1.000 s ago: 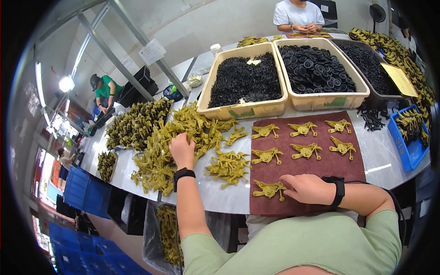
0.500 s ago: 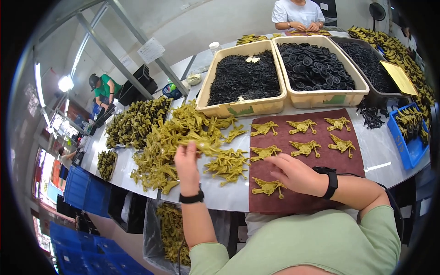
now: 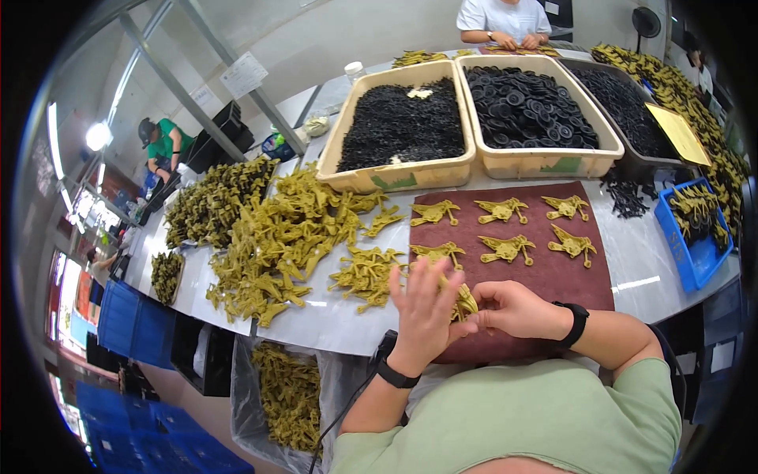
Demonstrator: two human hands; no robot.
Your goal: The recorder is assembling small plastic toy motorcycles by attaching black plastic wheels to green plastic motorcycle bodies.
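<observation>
Over the near left of a brown-red mat (image 3: 553, 294), my two hands come together at an olive-yellow plastic part (image 3: 464, 305). My right hand (image 3: 521, 310) is closed, its thumb and fingertips pinching the part. Beside it my left hand (image 3: 425, 316) is open, fingers stretched upward and spread, its thumb close to the part; whether it touches is unclear. My left fingers partly cover another olive-yellow part (image 3: 437, 251) on the mat. More such parts (image 3: 505, 250) lie in rows behind my hands. A large heap of them (image 3: 276, 237) spreads to the left on the table.
Behind the mat stand a cream bin of small black pieces (image 3: 395, 175) and a cream bin of black discs (image 3: 553, 164). A blue basket (image 3: 695, 268) is at the right. A lined box of parts (image 3: 288, 395) sits below the edge. A person in white (image 3: 505, 20) works opposite.
My left hand has come from the heap to the mat, its fingers now spread. My right hand has pinched a part near the mat's front. The view has shifted slightly.
</observation>
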